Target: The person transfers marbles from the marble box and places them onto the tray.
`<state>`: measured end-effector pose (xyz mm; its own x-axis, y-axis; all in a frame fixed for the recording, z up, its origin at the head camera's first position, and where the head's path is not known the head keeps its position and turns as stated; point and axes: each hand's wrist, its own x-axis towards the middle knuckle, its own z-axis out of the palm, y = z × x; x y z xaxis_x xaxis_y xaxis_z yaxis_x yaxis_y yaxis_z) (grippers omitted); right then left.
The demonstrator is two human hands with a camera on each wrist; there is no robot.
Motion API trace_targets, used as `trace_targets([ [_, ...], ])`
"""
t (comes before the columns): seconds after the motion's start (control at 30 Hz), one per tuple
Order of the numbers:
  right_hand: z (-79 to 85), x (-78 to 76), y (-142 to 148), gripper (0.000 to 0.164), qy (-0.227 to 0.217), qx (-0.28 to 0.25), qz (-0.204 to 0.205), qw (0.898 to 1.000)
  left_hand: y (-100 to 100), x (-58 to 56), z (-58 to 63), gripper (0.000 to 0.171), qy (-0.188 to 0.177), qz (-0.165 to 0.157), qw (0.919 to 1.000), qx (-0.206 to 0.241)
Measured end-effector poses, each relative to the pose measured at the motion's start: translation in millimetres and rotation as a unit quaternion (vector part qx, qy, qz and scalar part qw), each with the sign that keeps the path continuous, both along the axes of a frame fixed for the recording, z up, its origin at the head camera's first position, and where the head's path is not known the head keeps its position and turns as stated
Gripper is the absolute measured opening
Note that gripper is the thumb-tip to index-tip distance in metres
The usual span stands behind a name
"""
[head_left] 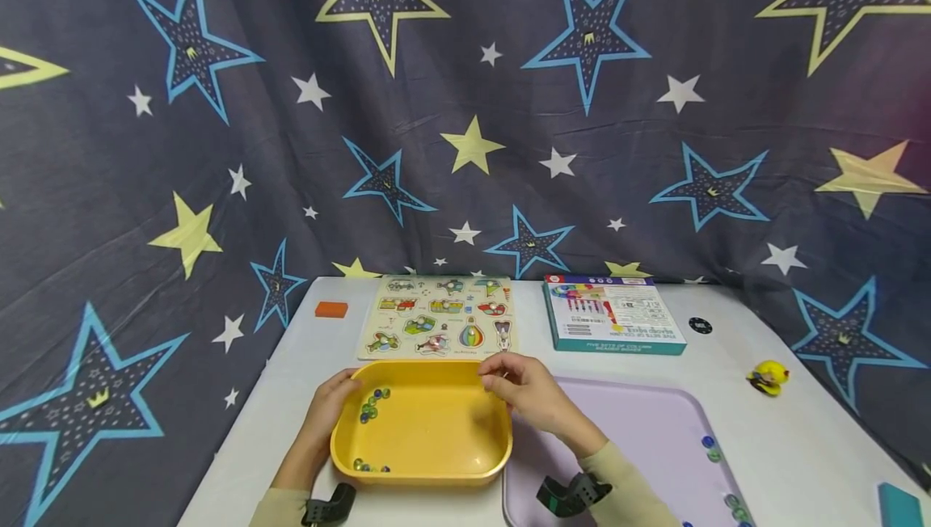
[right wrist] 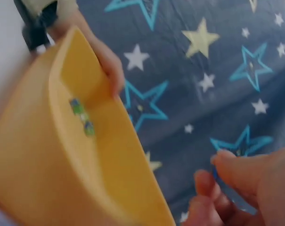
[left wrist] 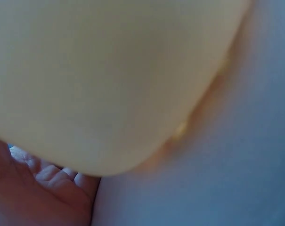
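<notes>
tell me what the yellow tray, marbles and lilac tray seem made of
Yellow tray: probably glossy plastic, from its rounded corners and soft highlight.
Marbles: likely shiny glass, from their green and blue glints, though they show small.
Lilac tray: perhaps smooth plastic, from its even colour; coated metal possible.

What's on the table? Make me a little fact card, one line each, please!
left hand: holds the yellow bin's left side
right hand: by its far right corner; can't tell if holding anything
marbles: some inside the bin, some on the lilac tray
beyond bin: picture board, flat box
right side: black disc, yellow toy
</notes>
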<state>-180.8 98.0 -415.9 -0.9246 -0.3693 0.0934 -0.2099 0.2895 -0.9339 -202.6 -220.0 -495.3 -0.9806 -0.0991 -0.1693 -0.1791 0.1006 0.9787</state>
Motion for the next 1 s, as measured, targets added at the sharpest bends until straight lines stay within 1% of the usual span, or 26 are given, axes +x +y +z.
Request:
trace_targets([
  [0.1,0.3,0.8,14,0.016,-0.004,0.001,-0.069,0.998,0,0.3,0.3,0.033,0.001,-0.001,1.0,0.004],
  [0.17,-6.9,-1.0,24,0.018,-0.012,0.003,-0.103,0.995,0,0.4,0.6,0.032,0.0,0.0,1.0,0.005],
  [0.23,-19.0,-4.5,32,0.018,-0.018,0.012,-0.123,0.992,-1,0.2,0.9,0.032,-0.001,0.001,1.0,0.005],
  [0.33,-38.2,-9.5,43,0.018,-0.017,0.027,-0.128,0.991,-1,0.1,1.3,0.032,0.0,0.003,1.0,0.006],
  [0.43,-53.6,-11.9,50,0.019,-0.013,0.052,-0.132,0.99,0,0.2,1.3,0.032,-0.001,0.003,1.0,0.006],
  [0.57,-68.5,-13.8,56,0.016,-0.008,0.078,-0.16,0.984,0,0.6,0.0,0.032,-0.002,-0.001,1.0,0.006],
  [0.67,-75.7,-15.5,58,0.013,0.006,0.099,-0.187,0.977,0,0.7,-0.6,0.032,0.0,-0.002,1.0,0.005],
  [0.73,-79.6,-16.7,59,0.011,0.026,0.124,-0.2,0.972,0,0.5,-0.5,0.032,0.002,-0.002,1.0,0.003],
  [0.87,-85.4,-18.8,59,0.011,0.065,0.172,-0.217,0.959,0,0.2,0.4,0.033,0.002,-0.003,1.0,0.0],
  [1.0,-90.0,-20.3,58,0.012,0.086,0.191,-0.23,0.95,0,0.6,1.4,0.032,0.003,-0.006,1.0,0.0],
])
